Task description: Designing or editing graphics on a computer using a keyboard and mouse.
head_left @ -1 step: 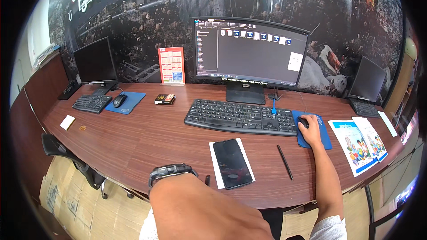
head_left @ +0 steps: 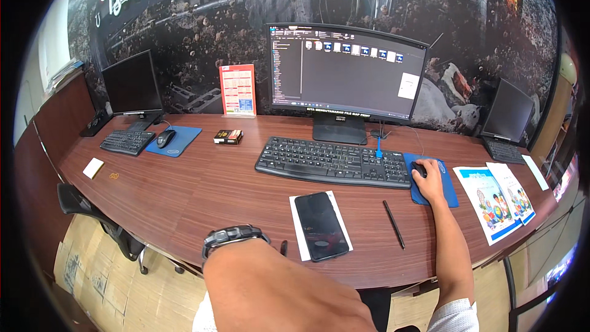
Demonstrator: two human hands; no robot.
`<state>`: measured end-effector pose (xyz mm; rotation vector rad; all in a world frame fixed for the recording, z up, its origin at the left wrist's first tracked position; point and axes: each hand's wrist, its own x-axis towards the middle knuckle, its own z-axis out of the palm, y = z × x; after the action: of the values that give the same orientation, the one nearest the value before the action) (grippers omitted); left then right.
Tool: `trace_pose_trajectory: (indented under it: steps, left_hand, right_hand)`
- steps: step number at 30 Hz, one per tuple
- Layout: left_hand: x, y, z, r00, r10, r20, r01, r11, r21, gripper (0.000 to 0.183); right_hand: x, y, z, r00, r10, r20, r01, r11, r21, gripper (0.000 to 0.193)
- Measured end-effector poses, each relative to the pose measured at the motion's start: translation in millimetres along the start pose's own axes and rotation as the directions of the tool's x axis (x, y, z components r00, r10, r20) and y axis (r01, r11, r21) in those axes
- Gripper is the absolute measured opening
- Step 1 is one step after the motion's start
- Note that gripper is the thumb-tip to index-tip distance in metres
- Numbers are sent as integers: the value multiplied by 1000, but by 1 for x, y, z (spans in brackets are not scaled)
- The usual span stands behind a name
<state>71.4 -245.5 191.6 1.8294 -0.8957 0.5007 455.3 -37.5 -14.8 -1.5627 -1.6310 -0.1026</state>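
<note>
Right hand [head_left: 428, 176] is resting curled over the black mouse [head_left: 419, 171] on the blue pad [head_left: 447, 189] nr bench's right end, browsing files on the monitor [head_left: 346, 74]. Left hand is out of view; only its forearm w/ the watch [head_left: 233, 237] is showing at the front edge. Next probably needs fine pointer aim & a click.

Office workplace. Long curved wood-grain table [head_left: 203, 190] against wall with large photo mural [head_left: 203, 31]. Three monitors along it: big one [head_left: 347, 71] at centre showing file window, smaller dark ones at left [head_left: 131, 86] and right [head_left: 507, 110]. Black keyboards [head_left: 335, 161], mouse pads [head_left: 174, 141], printed leaflets [head_left: 491, 200], black office chair [head_left: 92, 215] pushed under table.
</note>
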Motion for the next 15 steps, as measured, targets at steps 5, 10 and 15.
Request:
trace_pose_trajectory:
  steps: [5,10,15]
  left_hand:
    - [-4,14,-1,994,-52,101,44,996,76,121]
    - [-1,22,-14,975,-122,185,96,985,143,117]
    - [2,28,-26,942,-203,266,147,966,214,113]
  right_hand:
    - [-2,-2,-1,999,18,-32,-21,997,-79,32]
    - [0,-9,-3,1000,-20,0,20,1000,-6,32]
    - [1,-10,-2,999,-47,18,47,999,9,32]
